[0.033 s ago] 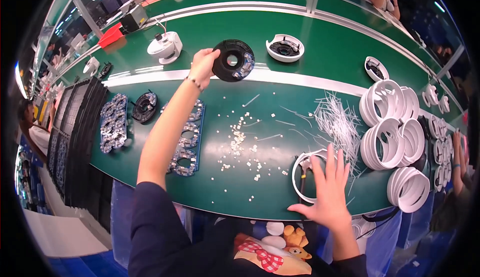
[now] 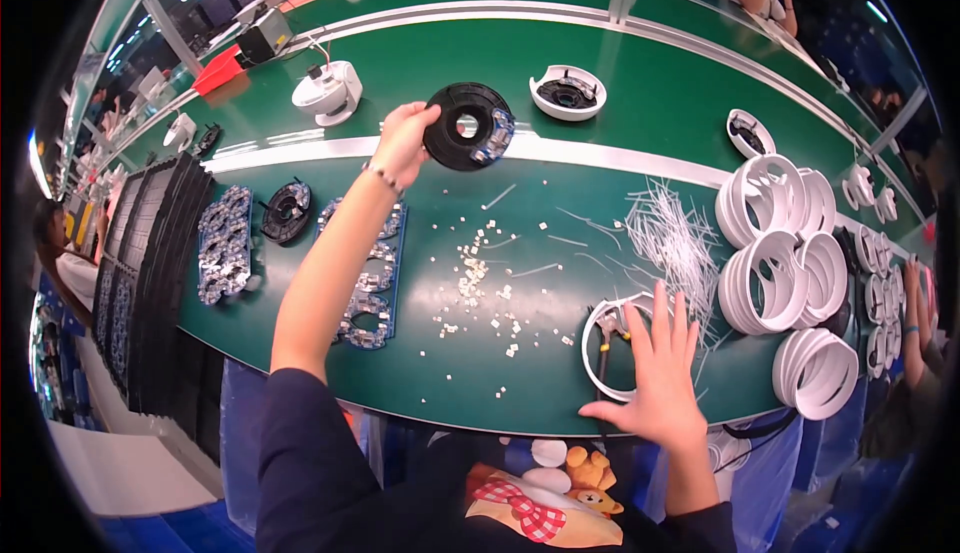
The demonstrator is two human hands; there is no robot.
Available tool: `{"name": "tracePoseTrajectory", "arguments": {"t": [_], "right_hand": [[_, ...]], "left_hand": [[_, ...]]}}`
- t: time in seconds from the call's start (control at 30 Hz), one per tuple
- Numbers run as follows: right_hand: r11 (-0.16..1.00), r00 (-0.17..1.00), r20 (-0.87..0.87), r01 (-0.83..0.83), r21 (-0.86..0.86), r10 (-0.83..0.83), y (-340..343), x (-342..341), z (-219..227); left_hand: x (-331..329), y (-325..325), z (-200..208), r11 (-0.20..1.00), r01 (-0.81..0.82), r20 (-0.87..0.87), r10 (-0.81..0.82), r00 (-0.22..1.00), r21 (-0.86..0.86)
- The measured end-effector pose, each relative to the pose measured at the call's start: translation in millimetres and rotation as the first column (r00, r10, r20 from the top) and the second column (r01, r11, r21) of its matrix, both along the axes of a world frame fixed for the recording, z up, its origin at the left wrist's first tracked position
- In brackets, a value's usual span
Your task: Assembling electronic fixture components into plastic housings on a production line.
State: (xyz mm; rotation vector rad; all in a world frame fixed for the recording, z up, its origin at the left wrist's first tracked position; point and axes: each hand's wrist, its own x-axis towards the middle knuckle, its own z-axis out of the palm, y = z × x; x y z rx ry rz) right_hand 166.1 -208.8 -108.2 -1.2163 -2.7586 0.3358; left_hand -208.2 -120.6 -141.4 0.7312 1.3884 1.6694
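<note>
My left hand (image 2: 403, 145) pinches the rim of a black round plastic disc (image 2: 447, 145), held up over the far edge of the green mat. The disc has a hole in its middle and a small blue circuit board (image 2: 493, 139) at its right side. Lower right, my right hand (image 2: 658, 391) is open with fingers spread and holds nothing. It hovers over or rests by a white ring (image 2: 588, 351), covering its right part; contact cannot be told. Inside the ring lie pliers (image 2: 604, 358) with yellow and black handles, partly hidden.
Small white pieces (image 2: 472, 278) scatter mid-mat, beside a heap of white strips (image 2: 672, 238). White rings (image 2: 765, 288) stack at the right. Circuit board panels (image 2: 226, 245) and another black disc (image 2: 287, 213) lie left, near black trays (image 2: 150, 253). White housings (image 2: 567, 93) stand farther back.
The black disc has tilted slightly in my left hand, its circuit board moving a little rightward. My right hand stays spread in nearly the same place.
</note>
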Motion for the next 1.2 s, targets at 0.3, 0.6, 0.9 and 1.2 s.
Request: {"name": "tracePoseTrajectory", "arguments": {"t": [0.3,0.6,0.9,1.2], "right_hand": [[0.994,0.993,-0.122,-0.017,-0.104,0.004,17.2,9.8,-20.2],[0.985,0.789,-0.609,0.158,0.071,-0.083,13.3,-21.6,-13.6],[0.994,0.774,-0.623,-0.074,0.086,0.112,-2.0,-73.6,-19.1],[0.984,0.647,-0.744,-0.162,0.079,0.167,3.3,-78.9,-25.3]], "left_hand": [[103.2,-98.6,14.2,0.982,0.128,0.260,-0.161,0.952,0.139],[138.7,-112.9,-11.0,0.925,0.301,0.238,-0.354,0.905,0.231],[145.5,-121.8,-15.5,0.723,0.495,0.654,-0.673,0.346,0.482],[132.5,-111.0,-29.5,0.812,0.423,0.716,-0.566,0.409,0.401]]}}
